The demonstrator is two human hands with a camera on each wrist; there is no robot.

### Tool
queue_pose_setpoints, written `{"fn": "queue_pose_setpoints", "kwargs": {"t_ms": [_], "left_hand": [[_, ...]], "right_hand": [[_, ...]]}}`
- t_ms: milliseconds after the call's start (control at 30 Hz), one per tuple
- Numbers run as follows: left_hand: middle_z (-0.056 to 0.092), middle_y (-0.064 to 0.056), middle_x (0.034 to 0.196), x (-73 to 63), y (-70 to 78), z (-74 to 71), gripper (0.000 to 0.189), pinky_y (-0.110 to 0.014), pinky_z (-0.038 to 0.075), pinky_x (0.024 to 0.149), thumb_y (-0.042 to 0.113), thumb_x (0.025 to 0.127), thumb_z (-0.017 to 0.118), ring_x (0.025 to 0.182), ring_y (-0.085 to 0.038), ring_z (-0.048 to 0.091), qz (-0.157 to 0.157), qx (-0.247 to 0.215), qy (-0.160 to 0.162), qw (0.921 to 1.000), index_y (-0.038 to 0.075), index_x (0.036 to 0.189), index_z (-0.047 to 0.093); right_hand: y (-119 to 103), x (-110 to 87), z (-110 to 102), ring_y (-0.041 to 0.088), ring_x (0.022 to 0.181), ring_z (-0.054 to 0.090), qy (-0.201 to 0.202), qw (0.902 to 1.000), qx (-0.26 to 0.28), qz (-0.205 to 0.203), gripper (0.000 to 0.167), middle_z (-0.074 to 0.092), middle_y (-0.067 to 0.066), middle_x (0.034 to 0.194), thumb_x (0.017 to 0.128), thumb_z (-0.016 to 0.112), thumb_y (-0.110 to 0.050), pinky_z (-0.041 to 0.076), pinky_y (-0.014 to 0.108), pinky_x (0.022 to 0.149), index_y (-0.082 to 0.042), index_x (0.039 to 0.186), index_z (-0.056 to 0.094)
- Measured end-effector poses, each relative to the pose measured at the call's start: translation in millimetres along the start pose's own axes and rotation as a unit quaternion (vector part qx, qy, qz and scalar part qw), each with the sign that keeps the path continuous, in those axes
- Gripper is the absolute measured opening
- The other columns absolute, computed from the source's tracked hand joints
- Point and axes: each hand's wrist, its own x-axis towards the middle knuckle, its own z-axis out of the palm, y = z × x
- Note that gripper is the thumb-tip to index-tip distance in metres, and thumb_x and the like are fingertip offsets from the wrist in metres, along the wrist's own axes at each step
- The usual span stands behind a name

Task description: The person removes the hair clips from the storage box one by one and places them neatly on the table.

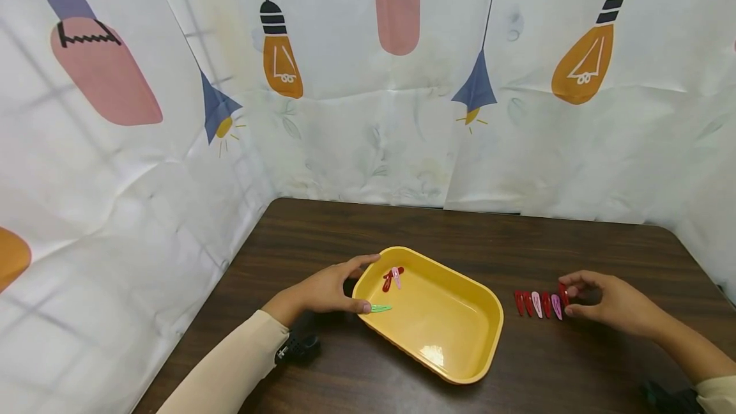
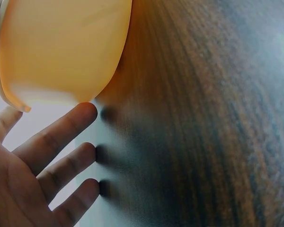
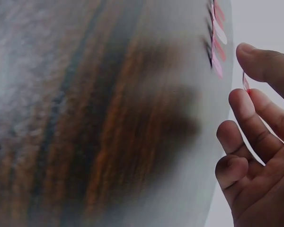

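Observation:
My right hand (image 1: 612, 302) pinches a red hair clip (image 1: 563, 292) between thumb and fingers, at the right end of a row of clips on the table. That row has red hair clips (image 1: 519, 302), a pale pink one (image 1: 537, 304) and a purple-pink one (image 1: 556, 306), side by side. My left hand (image 1: 330, 287) holds the left end of a yellow tray (image 1: 443, 318), thumb over its near rim and fingers along the far one. Inside the tray, at that end, lie red clips (image 1: 387, 282), a pink clip (image 1: 397, 278) and a green clip (image 1: 381, 308) beside the thumb.
The dark wooden table (image 1: 322, 229) has rounded far corners. Behind it and along the left hangs a white curtain (image 1: 356, 145) printed with lamps and bulbs. A black strap device (image 1: 296, 347) sits on the left wrist.

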Motion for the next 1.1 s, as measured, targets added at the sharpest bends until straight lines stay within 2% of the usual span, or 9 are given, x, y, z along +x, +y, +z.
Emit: {"fn": "queue_pose_setpoints", "kwargs": {"t_ms": [267,733,933,1100], "left_hand": [[0.063,0.012,0.129,-0.6,0.8,-0.4,0.096,-0.059,0.041,0.106,0.058,0.082,0.081,0.124,-0.018,0.057,0.002,-0.001,-0.001,1.0000,0.051,0.158,0.024],[0.063,0.013,0.129,-0.3,0.7,-0.7,0.096,-0.058,0.041,0.105,0.058,0.082,0.081,0.123,-0.017,0.057,0.003,-0.005,-0.004,1.0000,0.052,0.158,0.023],[0.063,0.013,0.128,-0.4,1.0,-0.4,0.095,-0.058,0.042,0.105,0.059,0.082,0.080,0.123,-0.018,0.057,0.002,-0.004,-0.004,1.0000,0.053,0.157,0.023],[0.063,0.013,0.129,0.0,-0.1,-0.6,0.095,-0.058,0.042,0.105,0.060,0.081,0.080,0.123,-0.018,0.057,-0.003,0.001,-0.001,1.0000,0.054,0.157,0.023]], "right_hand": [[5.6,-3.4,3.5,0.001,0.091,0.057,-0.014,0.9999,-0.001,0.008,0.056,0.063,-0.006,0.101,0.083,0.084,-0.044,0.050,0.029,0.073,-0.012,0.126,0.067],[8.4,-5.3,7.9,0.004,0.083,0.049,-0.049,0.9986,0.013,0.016,0.058,0.054,-0.002,0.096,0.083,0.084,-0.044,0.042,0.027,0.068,-0.010,0.126,0.066],[7.6,-5.4,6.9,0.004,0.082,0.048,-0.051,0.9985,0.009,0.016,0.059,0.054,-0.002,0.096,0.083,0.084,-0.044,0.041,0.026,0.068,-0.009,0.126,0.066],[3.8,-3.1,1.7,0.006,0.085,0.050,-0.035,0.9993,-0.006,0.012,0.061,0.054,-0.003,0.096,0.083,0.084,-0.046,0.042,0.027,0.069,-0.010,0.127,0.065]]}}
